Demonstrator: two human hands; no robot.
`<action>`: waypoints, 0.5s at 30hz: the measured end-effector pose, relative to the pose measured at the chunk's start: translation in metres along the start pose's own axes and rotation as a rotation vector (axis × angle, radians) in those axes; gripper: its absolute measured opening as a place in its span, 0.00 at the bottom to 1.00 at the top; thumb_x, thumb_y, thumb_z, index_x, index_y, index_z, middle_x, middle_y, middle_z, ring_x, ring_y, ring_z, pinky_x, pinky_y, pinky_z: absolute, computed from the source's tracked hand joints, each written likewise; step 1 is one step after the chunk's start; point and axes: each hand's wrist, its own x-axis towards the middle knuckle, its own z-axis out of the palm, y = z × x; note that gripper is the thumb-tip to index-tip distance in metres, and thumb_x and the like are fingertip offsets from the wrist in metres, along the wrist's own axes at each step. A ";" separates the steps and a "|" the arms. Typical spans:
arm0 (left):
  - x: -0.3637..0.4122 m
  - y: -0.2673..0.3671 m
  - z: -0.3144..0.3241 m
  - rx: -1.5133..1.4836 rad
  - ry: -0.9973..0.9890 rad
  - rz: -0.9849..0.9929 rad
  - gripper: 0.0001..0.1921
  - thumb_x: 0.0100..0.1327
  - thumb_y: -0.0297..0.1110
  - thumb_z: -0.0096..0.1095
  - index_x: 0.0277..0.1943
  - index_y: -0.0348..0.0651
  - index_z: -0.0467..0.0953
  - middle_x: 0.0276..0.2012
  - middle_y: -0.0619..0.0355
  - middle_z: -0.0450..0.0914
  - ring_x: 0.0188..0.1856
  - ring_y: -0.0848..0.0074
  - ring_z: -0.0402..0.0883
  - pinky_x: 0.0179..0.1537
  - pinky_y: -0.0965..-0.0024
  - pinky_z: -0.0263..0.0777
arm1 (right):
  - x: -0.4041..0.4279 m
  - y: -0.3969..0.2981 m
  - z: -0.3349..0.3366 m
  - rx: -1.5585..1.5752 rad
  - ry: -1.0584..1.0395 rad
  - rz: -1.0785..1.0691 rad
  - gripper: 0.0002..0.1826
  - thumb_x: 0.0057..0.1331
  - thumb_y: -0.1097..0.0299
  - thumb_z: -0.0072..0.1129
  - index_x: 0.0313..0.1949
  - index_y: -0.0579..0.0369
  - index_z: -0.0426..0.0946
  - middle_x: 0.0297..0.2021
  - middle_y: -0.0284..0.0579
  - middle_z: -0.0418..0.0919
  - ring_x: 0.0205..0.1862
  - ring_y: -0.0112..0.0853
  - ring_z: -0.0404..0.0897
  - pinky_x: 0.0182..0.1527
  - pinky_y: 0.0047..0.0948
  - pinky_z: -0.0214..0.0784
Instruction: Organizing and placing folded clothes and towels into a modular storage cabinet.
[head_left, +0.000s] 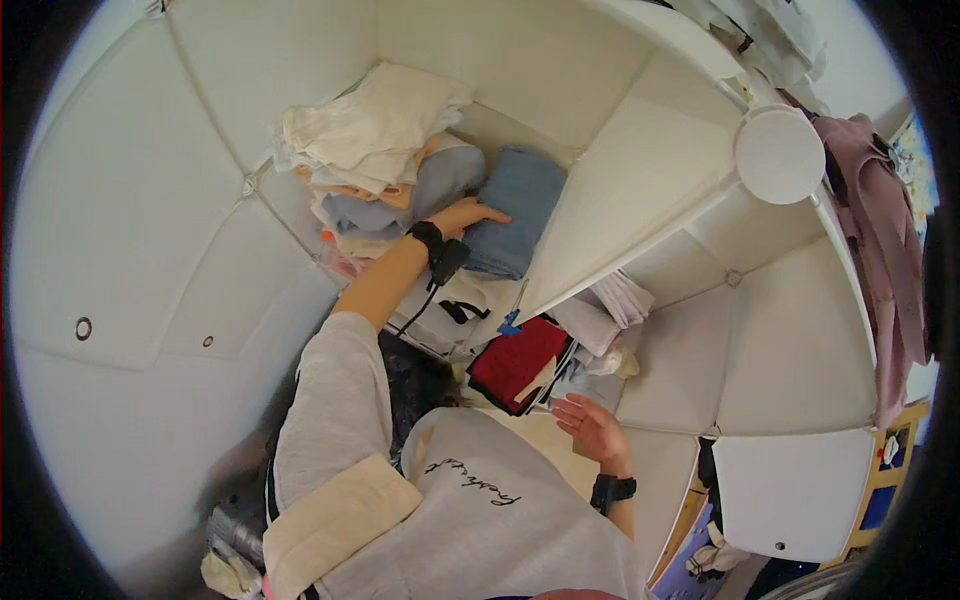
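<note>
My left hand (469, 217) reaches into a white panel cabinet compartment, its fingers resting on or beside a folded blue garment (519, 202); part of the hand is hidden, so its grip cannot be told. Left of it rises a pile of folded clothes, with cream cloth (367, 131) on top and grey-blue cloth (450, 176) lower down. My right hand (596, 431) is held palm up with fingers apart and nothing in it, below a folded red garment with dark edges (517, 360). Pale lilac folded cloth (600, 311) lies beyond the red garment.
A cabinet divider panel (637, 180) separates the two compartments, with a blue clip (510, 322) at its corner. An opened white door (791, 491) hangs at the lower right. Mauve clothing (874, 247) hangs outside at the right. A folded beige cloth (341, 517) lies against my body.
</note>
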 end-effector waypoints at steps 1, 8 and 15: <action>-0.003 0.003 0.005 -0.078 -0.052 0.052 0.30 0.47 0.42 0.69 0.52 0.36 0.70 0.52 0.52 0.71 0.55 0.68 0.68 0.55 0.69 0.62 | 0.000 0.000 -0.001 0.001 0.013 0.017 0.22 0.64 0.58 0.47 0.53 0.58 0.65 0.53 0.50 0.69 0.55 0.39 0.69 0.58 0.37 0.57; -0.004 -0.011 0.009 -0.263 -0.064 -0.095 0.30 0.47 0.35 0.67 0.54 0.35 0.66 0.51 0.52 0.72 0.51 0.67 0.72 0.51 0.66 0.66 | 0.002 -0.001 0.003 -0.020 -0.011 -0.008 0.24 0.65 0.57 0.45 0.55 0.60 0.64 0.54 0.53 0.68 0.55 0.40 0.69 0.57 0.37 0.58; 0.030 -0.039 -0.016 0.409 -0.034 0.391 0.31 0.46 0.29 0.68 0.55 0.34 0.65 0.51 0.49 0.71 0.51 0.65 0.71 0.51 0.64 0.68 | 0.004 0.001 -0.001 -0.024 0.005 -0.015 0.24 0.64 0.57 0.46 0.55 0.59 0.64 0.54 0.52 0.68 0.56 0.39 0.68 0.57 0.38 0.58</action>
